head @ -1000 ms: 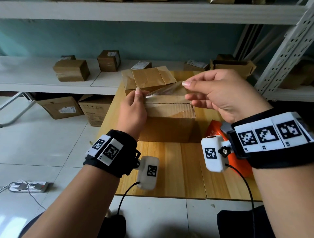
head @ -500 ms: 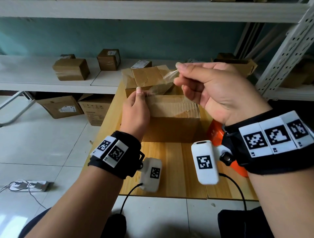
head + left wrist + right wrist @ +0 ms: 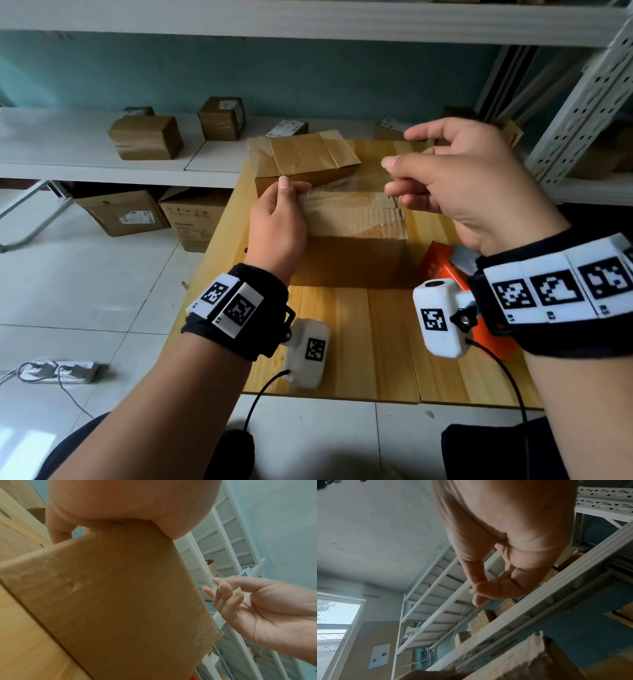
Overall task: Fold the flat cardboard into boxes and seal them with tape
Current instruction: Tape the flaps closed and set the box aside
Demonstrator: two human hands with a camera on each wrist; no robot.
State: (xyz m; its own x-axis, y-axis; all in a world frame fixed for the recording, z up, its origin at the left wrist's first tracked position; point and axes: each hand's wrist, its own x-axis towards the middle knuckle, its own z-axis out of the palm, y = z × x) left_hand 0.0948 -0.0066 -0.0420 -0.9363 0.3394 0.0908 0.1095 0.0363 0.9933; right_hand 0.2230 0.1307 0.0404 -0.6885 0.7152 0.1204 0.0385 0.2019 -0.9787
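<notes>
A brown cardboard box (image 3: 356, 222) stands on the wooden table (image 3: 359, 342), flaps folded down. My left hand (image 3: 277, 212) grips its left end, thumb pressing one end of a clear tape strip (image 3: 346, 186) onto the top. My right hand (image 3: 445, 178) pinches the strip's other end between thumb and finger, just above the box's far right corner. The strip hangs taut and low over the top seam. The left wrist view shows the box side (image 3: 111, 595) and the right hand (image 3: 257, 608) beside it. The right wrist view shows the tape strip (image 3: 471, 628) running down from the pinching fingers (image 3: 488, 591).
An orange tape dispenser (image 3: 438, 267) lies on the table right of the box, partly behind my right wrist. A taped box (image 3: 301, 154) sits behind the one I hold. More boxes stand on the white shelf (image 3: 68, 150) and on the floor at left. A metal rack (image 3: 582, 102) rises at right.
My right hand lifted the strip's free end up, then brought it down and to the right, so the tape now lies lower over the box top. The left hand has stayed put.
</notes>
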